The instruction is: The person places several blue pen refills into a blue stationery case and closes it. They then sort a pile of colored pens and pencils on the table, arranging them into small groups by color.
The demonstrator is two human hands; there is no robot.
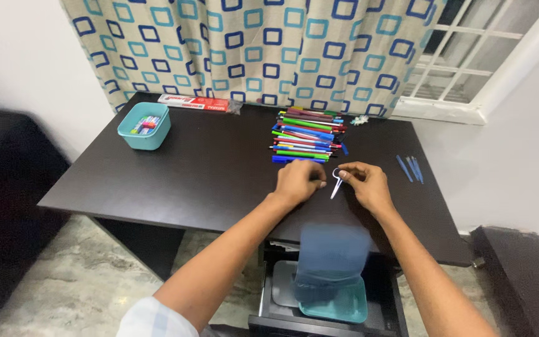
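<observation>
Both my hands rest on a dark brown desk [207, 168], close together. My left hand [299, 181] is curled with fingers closed; what it grips is hidden. My right hand [364, 183] pinches a thin white pen-like piece [336, 186] that tilts down toward the desk, with a small ring-shaped bit at its top. Just beyond my hands lies a row of coloured pens [307, 134], green, blue, red and dark, stacked side by side.
A teal tub [145, 126] holding small coloured items sits at the desk's back left. A red and white box [193, 102] lies by the curtain. Several blue pens [410, 168] lie at the right. An open drawer [325, 312] below holds a teal lid.
</observation>
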